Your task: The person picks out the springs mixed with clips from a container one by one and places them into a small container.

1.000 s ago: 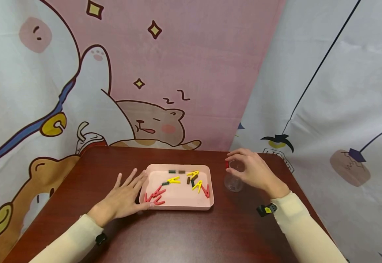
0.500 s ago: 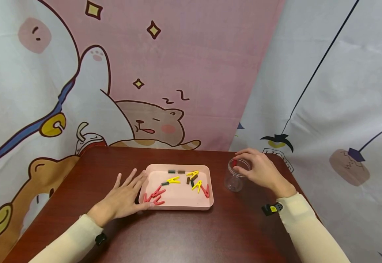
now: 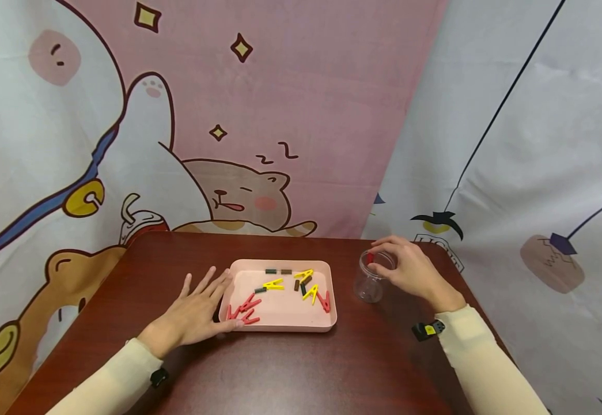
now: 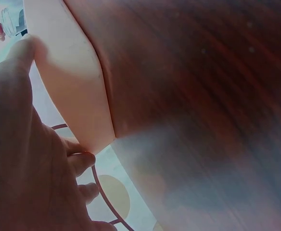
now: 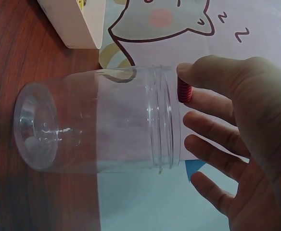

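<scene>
My right hand point(image 3: 406, 271) pinches a small red spring point(image 5: 184, 91) between thumb and index finger, right at the mouth of a clear, lidless jar point(image 5: 87, 125). The other fingers of that hand are spread. The jar stands upright on the table, to the right of a pink tray point(image 3: 280, 314). With fingers straight and spread, my left hand point(image 3: 194, 314) rests at the tray's left side, its thumb by the front rim. In the left wrist view its fingers touch the tray's outer wall point(image 4: 78, 91).
Inside the tray lie red clips point(image 3: 249, 302), yellow clips point(image 3: 273, 285), and several dark green springs point(image 3: 271, 271) and brown springs point(image 3: 297, 285). The dark wooden table point(image 3: 290, 374) ends at a cartoon-printed cloth point(image 3: 301, 115) behind it and another at the right.
My right hand has moved slightly right, bringing the red spring from the jar's left side to its mouth; over the last half second it is nearly still. My left hand has stayed in place.
</scene>
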Available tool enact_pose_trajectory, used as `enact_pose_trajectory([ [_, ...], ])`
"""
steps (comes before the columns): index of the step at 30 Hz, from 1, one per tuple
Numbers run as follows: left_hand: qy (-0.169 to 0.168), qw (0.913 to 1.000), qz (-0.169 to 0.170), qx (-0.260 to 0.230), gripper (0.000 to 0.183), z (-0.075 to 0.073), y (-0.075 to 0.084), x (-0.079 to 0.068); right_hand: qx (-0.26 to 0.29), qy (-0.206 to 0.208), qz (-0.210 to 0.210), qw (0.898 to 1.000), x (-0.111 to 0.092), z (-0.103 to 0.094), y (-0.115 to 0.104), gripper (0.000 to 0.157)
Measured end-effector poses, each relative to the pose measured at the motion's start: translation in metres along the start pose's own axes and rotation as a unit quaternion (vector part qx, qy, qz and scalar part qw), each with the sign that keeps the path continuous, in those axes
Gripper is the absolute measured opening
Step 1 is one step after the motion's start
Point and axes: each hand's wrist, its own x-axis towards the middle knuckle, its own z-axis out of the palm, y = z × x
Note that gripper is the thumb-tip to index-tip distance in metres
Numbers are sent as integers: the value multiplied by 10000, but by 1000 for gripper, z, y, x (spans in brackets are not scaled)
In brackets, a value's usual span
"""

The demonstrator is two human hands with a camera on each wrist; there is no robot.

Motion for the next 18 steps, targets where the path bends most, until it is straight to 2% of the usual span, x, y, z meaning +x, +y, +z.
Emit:
enact_pose_trajectory([
  [8,-49,10000,-35,24,116,0,1,-1,109,-99,86,9999,-1,3,1,38],
  [18,7,10000,-7,11,116,-2,1,-1,89,36,-12,10000,-2,6,3,37],
])
